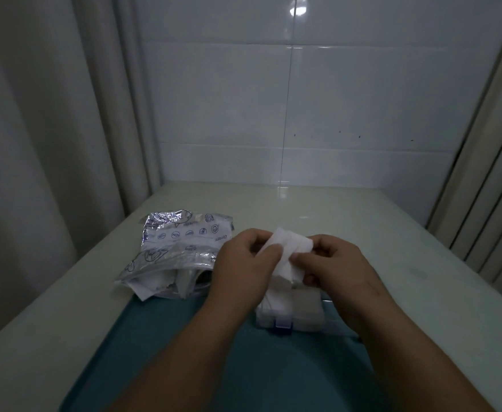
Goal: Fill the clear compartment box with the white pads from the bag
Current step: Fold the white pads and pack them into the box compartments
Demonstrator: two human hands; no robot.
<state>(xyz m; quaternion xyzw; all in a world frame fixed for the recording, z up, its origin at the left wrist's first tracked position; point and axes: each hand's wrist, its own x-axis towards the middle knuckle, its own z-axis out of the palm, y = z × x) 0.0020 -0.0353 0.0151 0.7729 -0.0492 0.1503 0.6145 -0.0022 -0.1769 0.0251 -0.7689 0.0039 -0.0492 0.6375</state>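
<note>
Both hands hold one white pad up over the table's middle. My left hand pinches its left side with the thumb on top, and my right hand pinches its right edge. Directly below the pad sits the clear compartment box, with a blue latch at its near edge and white pads showing in its compartments. My hands hide the box's far part. The crinkled printed bag lies to the left with its mouth toward me, and white pads poke out of it.
A teal mat covers the near part of the pale tabletop under the box. A tiled wall stands behind the table. Curtains hang at the left and right sides.
</note>
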